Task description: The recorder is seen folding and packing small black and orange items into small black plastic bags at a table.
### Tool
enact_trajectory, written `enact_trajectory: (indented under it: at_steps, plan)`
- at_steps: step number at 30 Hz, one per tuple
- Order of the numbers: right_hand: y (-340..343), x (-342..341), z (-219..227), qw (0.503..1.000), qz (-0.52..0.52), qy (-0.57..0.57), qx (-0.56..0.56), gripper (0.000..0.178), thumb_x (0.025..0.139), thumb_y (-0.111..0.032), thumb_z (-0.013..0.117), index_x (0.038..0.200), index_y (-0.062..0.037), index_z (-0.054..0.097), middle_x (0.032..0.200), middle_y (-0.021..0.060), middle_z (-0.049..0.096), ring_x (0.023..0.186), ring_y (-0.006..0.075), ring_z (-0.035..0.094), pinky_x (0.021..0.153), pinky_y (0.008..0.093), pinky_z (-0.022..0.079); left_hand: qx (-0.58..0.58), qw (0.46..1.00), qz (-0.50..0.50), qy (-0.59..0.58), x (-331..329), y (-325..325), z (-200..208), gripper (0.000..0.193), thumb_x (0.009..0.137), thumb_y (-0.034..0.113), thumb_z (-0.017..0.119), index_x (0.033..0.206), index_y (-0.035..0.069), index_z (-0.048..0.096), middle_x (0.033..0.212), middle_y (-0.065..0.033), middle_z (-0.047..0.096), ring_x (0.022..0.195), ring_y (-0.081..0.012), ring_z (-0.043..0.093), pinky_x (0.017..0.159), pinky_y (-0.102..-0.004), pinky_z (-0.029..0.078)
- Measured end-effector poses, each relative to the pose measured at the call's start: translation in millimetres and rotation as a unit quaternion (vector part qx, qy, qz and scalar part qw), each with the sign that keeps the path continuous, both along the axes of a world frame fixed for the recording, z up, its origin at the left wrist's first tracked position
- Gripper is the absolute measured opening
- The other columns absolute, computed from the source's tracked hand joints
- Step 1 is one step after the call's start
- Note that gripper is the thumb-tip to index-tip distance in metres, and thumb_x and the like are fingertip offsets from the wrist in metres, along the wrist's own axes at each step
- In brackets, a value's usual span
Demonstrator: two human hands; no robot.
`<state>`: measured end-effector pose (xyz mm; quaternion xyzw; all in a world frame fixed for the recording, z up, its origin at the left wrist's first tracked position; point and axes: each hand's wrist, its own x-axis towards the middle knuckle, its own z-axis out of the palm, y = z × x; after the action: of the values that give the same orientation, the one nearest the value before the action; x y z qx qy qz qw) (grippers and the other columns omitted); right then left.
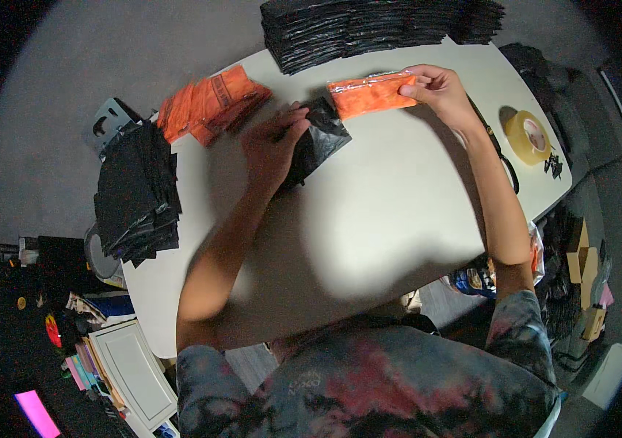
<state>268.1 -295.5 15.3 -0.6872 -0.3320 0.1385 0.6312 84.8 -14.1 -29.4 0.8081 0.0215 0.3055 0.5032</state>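
Note:
My right hand point(439, 91) pinches the right end of an orange packet in clear plastic point(369, 95), thumb on its near face. The packet is held over the far middle of the white table point(384, 212). To its left, my left hand point(271, 146) has its fingers closed on a black plastic bag point(325, 135). The packet's left end is close to the bag's upper right edge; whether they touch I cannot tell. Beyond my left hand lies a pile of orange packets point(208, 106). A fanned stack of black bags point(135, 193) rests along the table's left edge.
Tall stacks of black folded plastic point(369, 29) line the far edge. A roll of clear tape point(528, 137) lies at the right, with small black scraps point(553, 166) beside it. A white cabinet point(135, 372) stands at the lower left; an opened cardboard box point(581, 255) sits off the right side.

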Motion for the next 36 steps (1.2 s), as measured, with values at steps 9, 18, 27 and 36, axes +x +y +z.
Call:
enact_trajectory:
  at_steps: [9, 18, 27, 36]
  plan:
    - [7, -11, -2, 0.999, 0.040, 0.016, -0.009, 0.025, 0.091, -0.004, 0.080, 0.115, 0.0014, 0.073, 0.104, 0.0076, 0.078, 0.093, 0.0094, 0.071, 0.085, 0.0248, 0.056, -0.049, 0.998, 0.033, -0.027, -4, -1, 7, 0.023, 0.098, 0.017, 0.076, 0.111, -0.002, 0.079, 0.104, -0.0087, 0.079, 0.095, -0.0108, 0.071, 0.090, -0.0283, 0.054]
    - [4, -11, 1, 0.999, 0.049, 0.005, -0.012, 0.025, 0.091, -0.004, 0.079, 0.114, 0.0014, 0.073, 0.104, 0.0064, 0.077, 0.094, 0.0109, 0.071, 0.087, 0.0279, 0.057, -0.099, 0.994, -0.001, -0.052, -7, -11, 28, 0.022, 0.099, 0.018, 0.075, 0.113, 0.001, 0.079, 0.105, -0.0071, 0.079, 0.096, -0.0094, 0.068, 0.092, -0.0292, 0.052]
    - [10, -16, 2, 0.998, 0.064, -0.007, -0.010, 0.025, 0.091, -0.002, 0.079, 0.115, 0.0025, 0.073, 0.102, 0.0074, 0.078, 0.090, 0.0091, 0.071, 0.084, 0.0250, 0.057, -0.002, 0.997, -0.053, -0.054, -9, -13, 29, 0.017, 0.096, 0.016, 0.075, 0.109, 0.004, 0.078, 0.115, -0.0082, 0.078, 0.123, -0.0206, 0.068, 0.107, -0.0342, 0.051]
    - [22, -35, -2, 0.996, 0.064, -0.059, -0.025, 0.025, 0.087, -0.004, 0.083, 0.111, -0.0009, 0.076, 0.106, 0.0036, 0.074, 0.099, 0.0107, 0.067, 0.084, 0.0272, 0.057, 0.176, 0.976, -0.047, -0.118, -10, -22, 42, 0.015, 0.090, 0.013, 0.080, 0.101, 0.004, 0.077, 0.112, -0.0114, 0.078, 0.121, -0.0286, 0.070, 0.103, -0.0395, 0.055]
